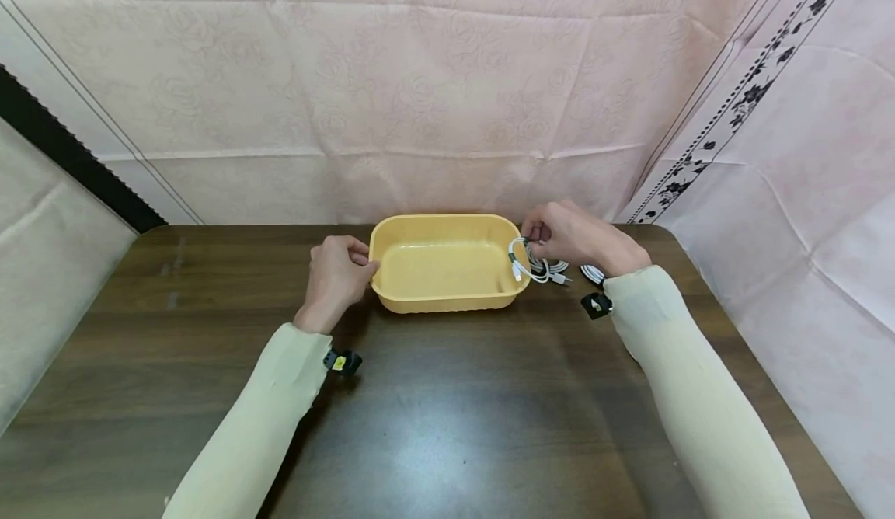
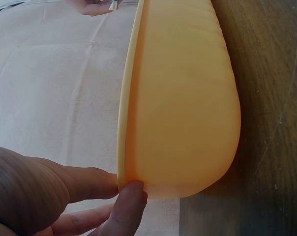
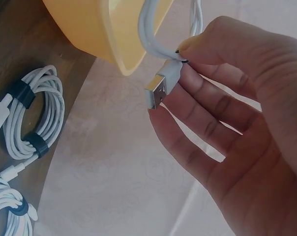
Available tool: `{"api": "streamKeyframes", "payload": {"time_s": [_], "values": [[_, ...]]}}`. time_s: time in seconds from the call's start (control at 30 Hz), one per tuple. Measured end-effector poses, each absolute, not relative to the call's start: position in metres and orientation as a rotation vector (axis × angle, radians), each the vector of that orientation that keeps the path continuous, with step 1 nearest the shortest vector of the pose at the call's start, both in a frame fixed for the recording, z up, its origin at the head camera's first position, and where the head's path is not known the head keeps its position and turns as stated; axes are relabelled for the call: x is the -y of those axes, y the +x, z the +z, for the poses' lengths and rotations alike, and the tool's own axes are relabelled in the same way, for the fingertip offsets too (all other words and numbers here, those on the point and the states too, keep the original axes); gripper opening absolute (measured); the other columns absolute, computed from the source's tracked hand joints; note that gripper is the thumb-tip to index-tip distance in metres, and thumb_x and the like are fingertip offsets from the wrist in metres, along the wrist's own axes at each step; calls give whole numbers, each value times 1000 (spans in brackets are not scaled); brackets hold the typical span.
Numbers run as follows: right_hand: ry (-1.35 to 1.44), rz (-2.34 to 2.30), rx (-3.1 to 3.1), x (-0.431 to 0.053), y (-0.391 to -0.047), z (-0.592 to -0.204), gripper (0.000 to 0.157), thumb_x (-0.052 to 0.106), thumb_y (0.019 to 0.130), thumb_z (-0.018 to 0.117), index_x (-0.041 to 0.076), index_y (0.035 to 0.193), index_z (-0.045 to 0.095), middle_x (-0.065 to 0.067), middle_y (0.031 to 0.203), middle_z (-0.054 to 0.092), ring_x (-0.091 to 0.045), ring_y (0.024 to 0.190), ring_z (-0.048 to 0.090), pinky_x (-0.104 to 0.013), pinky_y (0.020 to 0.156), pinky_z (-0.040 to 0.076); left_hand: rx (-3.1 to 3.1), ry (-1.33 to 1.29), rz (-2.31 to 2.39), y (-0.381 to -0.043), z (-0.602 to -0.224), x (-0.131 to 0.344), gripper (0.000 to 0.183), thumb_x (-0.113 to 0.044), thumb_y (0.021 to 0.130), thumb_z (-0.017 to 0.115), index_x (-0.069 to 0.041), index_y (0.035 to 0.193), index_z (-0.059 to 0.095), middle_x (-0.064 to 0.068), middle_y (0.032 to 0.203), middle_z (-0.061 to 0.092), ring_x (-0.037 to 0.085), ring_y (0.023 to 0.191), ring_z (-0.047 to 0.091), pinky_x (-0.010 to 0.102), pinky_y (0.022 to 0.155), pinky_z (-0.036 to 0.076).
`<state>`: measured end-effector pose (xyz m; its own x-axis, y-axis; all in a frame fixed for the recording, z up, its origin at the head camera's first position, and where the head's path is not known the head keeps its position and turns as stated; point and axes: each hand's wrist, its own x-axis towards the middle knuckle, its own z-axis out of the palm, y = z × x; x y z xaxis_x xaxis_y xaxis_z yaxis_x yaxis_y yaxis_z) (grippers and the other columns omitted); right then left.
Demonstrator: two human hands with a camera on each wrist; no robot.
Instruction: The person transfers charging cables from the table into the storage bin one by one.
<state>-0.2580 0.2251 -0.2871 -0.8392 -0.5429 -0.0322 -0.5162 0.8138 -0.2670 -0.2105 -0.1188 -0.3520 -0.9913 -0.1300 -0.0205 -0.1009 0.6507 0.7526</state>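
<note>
That yellow oblong plastic basin (image 1: 447,304) looks smooth, softly glossy; the white looped plastic cable (image 3: 147,30) ends in shiny metal; the brown wood-grained tabletop (image 1: 419,410) gleams; I'd call the pale patterned cloth (image 1: 419,92) matt.

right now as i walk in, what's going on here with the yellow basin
A person's left hand pinches the rim at the left end of a yellow basin. The right hand holds a coiled white cable up by the basin's right end. More coiled cables lie on the table beside it.
</note>
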Motion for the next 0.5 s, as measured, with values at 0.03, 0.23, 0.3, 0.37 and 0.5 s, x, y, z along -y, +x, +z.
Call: {"api": "streamKeyframes", "payload": {"time_s": [0.03,0.23,0.3,0.37,0.5], "values": [[-845,-372,-2894,-225,-258,-287,16,6,83,67,10,96,75,1,82,68,-14,77,60,-32,73,49,2823,199,-1286,-211,-352,119,26,-14,95,71,0,116,70,16,102,72,25,83,69,26,61,55],[-872,-361,-2902,-221,-260,-289,12,8,84,68,13,91,76,3,77,67,-12,72,58,-30,70,48,2834,208,-1299,-211,-351,119,27,-14,95,71,0,118,70,15,103,72,25,85,69,27,63,56],[-886,-373,-2902,-220,-261,-290,10,8,84,69,15,88,76,4,75,66,-12,71,58,-30,69,48,2836,210,-1301,-211,-351,119,27,-14,95,71,0,118,69,15,104,72,25,85,69,27,63,56],[-894,-384,-2901,-219,-261,-290,9,8,84,69,15,86,75,4,74,66,-12,71,58,-30,68,48,2839,214,-1306,-211,-351,119,27,-14,95,71,0,118,69,15,104,72,25,85,69,27,63,56],[-884,-391,-2907,-217,-262,-291,10,8,83,68,13,89,75,2,78,68,-13,75,60,-31,72,50,2845,229,-1321,-211,-350,119,27,-14,95,71,0,118,69,15,104,71,24,82,69,27,62,57]]}}
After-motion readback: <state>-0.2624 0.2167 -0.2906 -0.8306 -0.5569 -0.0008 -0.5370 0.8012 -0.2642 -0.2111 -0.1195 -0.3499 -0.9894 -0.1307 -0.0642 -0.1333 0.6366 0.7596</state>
